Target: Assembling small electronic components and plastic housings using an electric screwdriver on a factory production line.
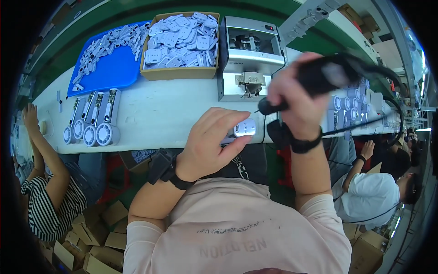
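Note:
My left hand [205,144] is closed around a small white plastic housing [245,128] at the bench's front edge, its rounded end showing small holes between thumb and fingers. The rest of the housing is hidden under the hand. In my right hand [296,102] is a black corded electric screwdriver [326,75], slightly blurred and tilted. Its narrow tip points left, a little above and to the right of the housing, and looks apart from it. Behind both hands stands a silver screw feeder machine [251,59].
Left of the feeder, a cardboard box [180,73] holds many white plates. A blue tray [107,75] carries small white parts. Several handheld fans [107,132] lie at left, more fans [353,106] at right. The screwdriver's cable [356,123] loops right. People sit on both sides.

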Action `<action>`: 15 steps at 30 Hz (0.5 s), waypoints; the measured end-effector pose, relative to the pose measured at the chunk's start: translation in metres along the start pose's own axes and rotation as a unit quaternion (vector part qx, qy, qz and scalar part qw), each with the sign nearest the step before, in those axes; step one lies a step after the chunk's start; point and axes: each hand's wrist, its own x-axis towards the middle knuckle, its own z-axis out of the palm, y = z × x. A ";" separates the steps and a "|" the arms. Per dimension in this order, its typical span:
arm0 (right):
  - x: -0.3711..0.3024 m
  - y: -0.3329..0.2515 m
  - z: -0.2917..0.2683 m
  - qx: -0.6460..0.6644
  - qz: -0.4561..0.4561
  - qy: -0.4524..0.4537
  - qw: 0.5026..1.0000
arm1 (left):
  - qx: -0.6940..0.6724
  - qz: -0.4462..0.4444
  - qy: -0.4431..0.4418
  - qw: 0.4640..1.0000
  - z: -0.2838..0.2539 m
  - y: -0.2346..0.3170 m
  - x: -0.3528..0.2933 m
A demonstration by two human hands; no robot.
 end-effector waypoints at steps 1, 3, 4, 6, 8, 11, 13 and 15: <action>-0.006 -0.011 0.000 0.036 -0.043 0.010 0.998 | 0.000 0.002 -0.002 1.000 0.000 0.001 0.001; -0.001 -0.047 0.011 0.066 -0.105 -0.050 0.991 | 0.006 0.002 -0.005 1.000 -0.003 0.002 0.000; -0.001 -0.056 0.016 0.062 -0.106 -0.050 0.991 | 0.003 0.004 -0.005 1.000 -0.002 0.001 0.000; -0.003 -0.068 0.027 0.067 -0.107 -0.081 0.989 | 0.004 0.008 -0.005 1.000 -0.001 -0.001 -0.001; -0.002 -0.066 0.034 0.068 -0.107 -0.098 0.987 | 0.003 0.010 -0.004 1.000 -0.001 -0.002 0.000; -0.004 -0.051 0.036 0.020 -0.093 -0.099 0.990 | 0.002 0.022 -0.014 1.000 -0.001 -0.004 0.000; -0.004 -0.052 0.037 0.006 -0.093 -0.107 0.990 | -0.005 0.021 -0.013 1.000 0.000 -0.006 0.001; -0.002 -0.054 0.038 -0.020 -0.099 -0.121 0.987 | -0.017 0.023 -0.013 1.000 0.000 -0.008 0.002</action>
